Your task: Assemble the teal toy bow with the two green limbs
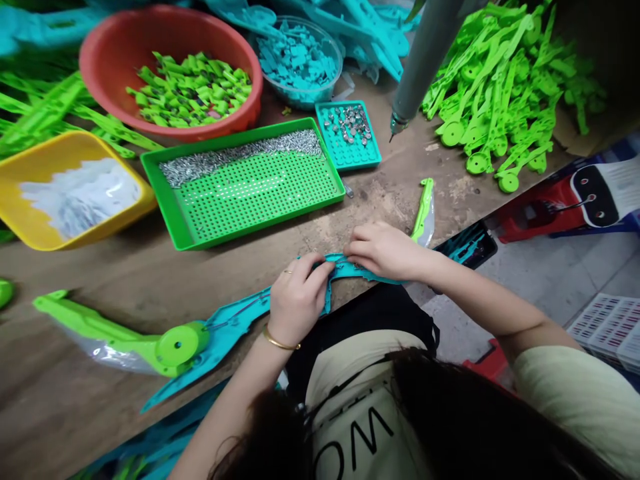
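A long curved blue plastic shell (245, 308) lies along the front of the wooden table, its inner side facing up. My left hand (299, 291) is closed over its middle, thumb and fingertips pressed together on the shell. Just to the right, my right hand (383, 250) pinches down on the same shell; whatever small thing may be under the fingertips is hidden. At the shell's left end sits a lime-green arm with a round hub (179, 348) and a clear plastic blade. A similar green arm (424, 212) with a clear blade lies beyond my right hand.
Ahead are a green tray (200, 235) of small screws, a blue tray (353, 160) with metal discs, a yellow bin (30, 230), a red bowl (107, 63) and a clear tub (300, 99). A screwdriver (417, 63) hangs above. Green parts (495, 100) are piled at the right.
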A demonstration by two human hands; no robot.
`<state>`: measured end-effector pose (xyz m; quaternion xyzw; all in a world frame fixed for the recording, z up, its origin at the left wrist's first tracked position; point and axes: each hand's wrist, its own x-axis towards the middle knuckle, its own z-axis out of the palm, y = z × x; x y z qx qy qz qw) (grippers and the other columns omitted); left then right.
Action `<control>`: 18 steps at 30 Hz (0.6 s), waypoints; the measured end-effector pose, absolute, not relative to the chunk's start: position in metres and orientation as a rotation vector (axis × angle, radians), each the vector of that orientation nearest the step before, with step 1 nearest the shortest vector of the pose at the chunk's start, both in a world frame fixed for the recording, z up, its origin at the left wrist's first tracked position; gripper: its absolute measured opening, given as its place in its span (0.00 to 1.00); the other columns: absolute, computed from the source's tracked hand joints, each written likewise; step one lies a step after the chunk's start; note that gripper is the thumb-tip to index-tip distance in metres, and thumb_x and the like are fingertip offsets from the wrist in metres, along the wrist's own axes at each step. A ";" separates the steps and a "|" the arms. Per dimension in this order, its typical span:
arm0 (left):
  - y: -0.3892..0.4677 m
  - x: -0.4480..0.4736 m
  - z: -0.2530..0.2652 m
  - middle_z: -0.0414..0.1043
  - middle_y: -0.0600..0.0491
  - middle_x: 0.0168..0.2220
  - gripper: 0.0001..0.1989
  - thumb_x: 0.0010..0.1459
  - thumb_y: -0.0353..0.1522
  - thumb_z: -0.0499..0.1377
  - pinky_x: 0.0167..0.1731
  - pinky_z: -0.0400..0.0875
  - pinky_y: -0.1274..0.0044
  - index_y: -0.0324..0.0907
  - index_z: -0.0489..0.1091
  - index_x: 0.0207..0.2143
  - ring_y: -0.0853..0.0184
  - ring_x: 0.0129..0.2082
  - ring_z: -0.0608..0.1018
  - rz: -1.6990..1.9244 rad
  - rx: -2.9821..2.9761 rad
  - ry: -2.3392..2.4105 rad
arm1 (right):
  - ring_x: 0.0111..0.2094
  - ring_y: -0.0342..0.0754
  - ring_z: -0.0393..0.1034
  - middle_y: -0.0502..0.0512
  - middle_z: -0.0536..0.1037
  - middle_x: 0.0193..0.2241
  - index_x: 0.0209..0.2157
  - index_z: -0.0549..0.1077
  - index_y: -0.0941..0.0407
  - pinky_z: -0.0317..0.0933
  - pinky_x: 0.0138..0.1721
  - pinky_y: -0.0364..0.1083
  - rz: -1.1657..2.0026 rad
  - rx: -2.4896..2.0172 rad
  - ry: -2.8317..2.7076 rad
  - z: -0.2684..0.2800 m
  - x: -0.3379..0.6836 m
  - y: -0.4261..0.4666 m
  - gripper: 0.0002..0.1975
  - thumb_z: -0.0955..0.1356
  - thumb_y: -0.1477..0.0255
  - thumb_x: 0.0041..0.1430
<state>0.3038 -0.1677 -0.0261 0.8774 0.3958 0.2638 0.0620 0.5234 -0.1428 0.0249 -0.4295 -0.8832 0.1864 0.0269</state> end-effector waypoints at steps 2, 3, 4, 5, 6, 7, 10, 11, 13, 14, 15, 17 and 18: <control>-0.168 0.303 -0.027 0.75 0.46 0.41 0.10 0.61 0.28 0.54 0.39 0.70 0.74 0.41 0.74 0.42 0.64 0.39 0.75 0.807 2.613 1.203 | 0.42 0.50 0.66 0.57 0.74 0.40 0.40 0.76 0.56 0.55 0.42 0.49 0.622 -1.296 -2.692 0.025 0.522 -0.143 0.14 0.62 0.65 0.66; -0.168 0.303 -0.028 0.75 0.46 0.42 0.11 0.62 0.28 0.54 0.39 0.70 0.74 0.41 0.74 0.43 0.64 0.39 0.76 0.805 2.596 1.208 | 0.43 0.50 0.66 0.57 0.74 0.41 0.40 0.76 0.56 0.55 0.43 0.49 0.651 -1.282 -2.671 0.025 0.521 -0.143 0.13 0.62 0.65 0.66; -0.168 0.303 -0.029 0.75 0.46 0.42 0.12 0.62 0.28 0.53 0.40 0.70 0.73 0.42 0.74 0.44 0.64 0.40 0.75 0.799 2.585 1.210 | 0.44 0.50 0.66 0.57 0.75 0.42 0.40 0.76 0.56 0.55 0.43 0.49 0.677 -1.273 -2.652 0.023 0.520 -0.144 0.12 0.63 0.66 0.66; -0.169 0.302 -0.029 0.75 0.47 0.42 0.12 0.62 0.28 0.53 0.40 0.70 0.73 0.43 0.74 0.44 0.64 0.40 0.75 0.791 2.585 1.207 | 0.45 0.50 0.66 0.57 0.75 0.43 0.39 0.76 0.56 0.55 0.44 0.49 0.699 -1.275 -2.634 0.022 0.518 -0.144 0.11 0.63 0.67 0.65; -0.169 0.302 -0.029 0.74 0.47 0.42 0.12 0.62 0.28 0.53 0.40 0.69 0.74 0.43 0.74 0.44 0.64 0.40 0.75 0.787 2.593 1.203 | 0.45 0.50 0.66 0.57 0.75 0.43 0.39 0.75 0.56 0.55 0.44 0.49 0.712 -1.288 -2.616 0.020 0.516 -0.144 0.10 0.63 0.68 0.65; -0.169 0.302 -0.029 0.74 0.47 0.42 0.12 0.62 0.28 0.53 0.40 0.69 0.74 0.43 0.74 0.43 0.64 0.40 0.75 0.785 2.606 1.200 | 0.45 0.50 0.66 0.57 0.75 0.43 0.38 0.75 0.57 0.55 0.44 0.49 0.721 -1.310 -2.598 0.018 0.514 -0.145 0.10 0.64 0.68 0.64; -0.169 0.303 -0.028 0.74 0.47 0.42 0.11 0.62 0.28 0.53 0.39 0.69 0.74 0.43 0.75 0.41 0.65 0.39 0.74 0.803 2.631 1.197 | 0.45 0.50 0.66 0.57 0.75 0.43 0.37 0.75 0.57 0.55 0.45 0.49 0.736 -1.408 -2.533 0.016 0.508 -0.147 0.08 0.65 0.70 0.63; -0.169 0.303 -0.027 0.74 0.47 0.41 0.11 0.62 0.28 0.53 0.39 0.69 0.74 0.42 0.75 0.41 0.64 0.39 0.74 0.812 2.635 1.194 | 0.45 0.50 0.67 0.57 0.75 0.43 0.36 0.75 0.57 0.55 0.45 0.49 0.743 -1.442 -2.511 0.015 0.507 -0.148 0.08 0.65 0.70 0.63; -0.168 0.304 -0.026 0.74 0.46 0.41 0.12 0.61 0.27 0.53 0.38 0.68 0.74 0.42 0.75 0.42 0.64 0.39 0.74 0.814 2.646 1.184 | 0.44 0.50 0.67 0.57 0.75 0.42 0.36 0.74 0.58 0.54 0.45 0.49 0.751 -1.500 -2.485 0.016 0.504 -0.150 0.07 0.64 0.71 0.63; -0.168 0.304 -0.026 0.73 0.46 0.41 0.12 0.61 0.27 0.53 0.38 0.68 0.74 0.42 0.75 0.42 0.64 0.39 0.74 0.806 2.657 1.181 | 0.44 0.50 0.67 0.57 0.75 0.41 0.36 0.74 0.58 0.54 0.45 0.49 0.747 -1.525 -2.483 0.016 0.503 -0.151 0.08 0.64 0.71 0.63; -0.168 0.304 -0.025 0.73 0.46 0.41 0.12 0.62 0.27 0.53 0.37 0.68 0.74 0.42 0.76 0.42 0.64 0.38 0.73 0.792 2.673 1.179 | 0.44 0.50 0.67 0.57 0.75 0.41 0.36 0.74 0.58 0.54 0.44 0.49 0.739 -1.548 -2.490 0.017 0.502 -0.152 0.08 0.64 0.71 0.63; -0.168 0.305 -0.024 0.73 0.47 0.41 0.13 0.62 0.27 0.53 0.35 0.67 0.75 0.42 0.76 0.42 0.65 0.37 0.72 0.752 2.710 1.185 | 0.43 0.51 0.68 0.57 0.76 0.40 0.37 0.74 0.58 0.54 0.44 0.50 0.710 -1.593 -2.516 0.020 0.499 -0.154 0.10 0.63 0.70 0.64; -0.168 0.305 -0.023 0.73 0.47 0.40 0.13 0.62 0.27 0.53 0.35 0.66 0.75 0.43 0.76 0.42 0.65 0.36 0.72 0.734 2.729 1.188 | 0.43 0.51 0.68 0.57 0.76 0.40 0.37 0.74 0.58 0.54 0.44 0.50 0.691 -1.617 -2.528 0.021 0.497 -0.154 0.10 0.62 0.70 0.64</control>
